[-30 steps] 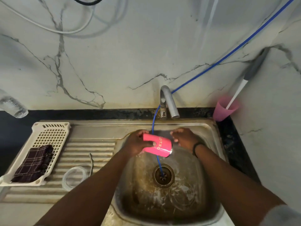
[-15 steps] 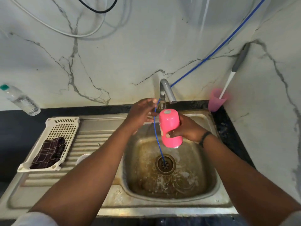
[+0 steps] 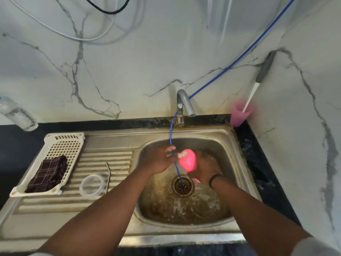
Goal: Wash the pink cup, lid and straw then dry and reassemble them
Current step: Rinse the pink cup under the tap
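Pink cup [image 3: 187, 160] sits wet in my right hand [image 3: 206, 168], gripped over the sink [image 3: 238, 161], left hand [image 3: 160, 160] touching its base; slick plastic could slip free.

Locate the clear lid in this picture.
The clear lid lies on the ribbed draining board, left of the sink bowl, between the white basket and the metal straw.

No legible text, label, brand, number or sign anywhere in view. The pink cup [image 3: 188, 160], held over the sink basin, is motion-blurred; any print on its side cannot be read. The clear bottle [image 3: 17, 114] at the far left is also too blurred to show lettering.
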